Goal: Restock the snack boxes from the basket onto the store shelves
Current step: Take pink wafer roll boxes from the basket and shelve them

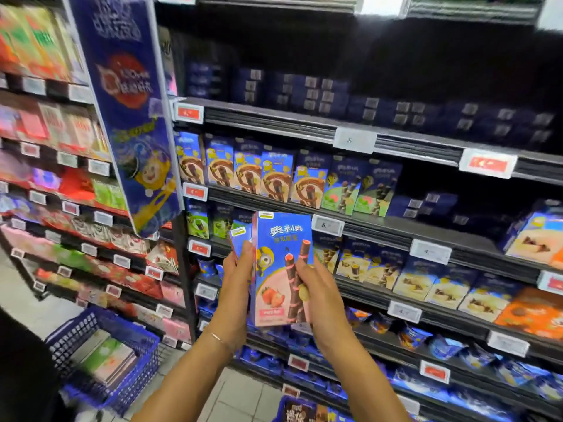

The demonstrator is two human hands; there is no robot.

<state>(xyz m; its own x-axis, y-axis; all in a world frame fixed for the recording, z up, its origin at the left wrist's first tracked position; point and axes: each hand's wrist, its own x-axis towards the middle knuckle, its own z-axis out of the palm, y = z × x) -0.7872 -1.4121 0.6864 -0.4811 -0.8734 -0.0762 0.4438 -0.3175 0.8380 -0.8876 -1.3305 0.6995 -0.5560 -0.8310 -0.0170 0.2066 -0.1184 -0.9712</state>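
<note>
Holding the strawberry wafer-roll box (281,269) upright in front of the shelves (380,236), the left hand (239,269) and right hand (316,284) each wrap a curled grip round its sides. It is probably best slid in squarely, face outward, beside matching boxes.

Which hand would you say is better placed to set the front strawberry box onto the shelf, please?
Probably the right hand: its grip is on the strawberry box's right edge, on the side nearer the shelves. The left hand also holds a second box behind it.
</note>
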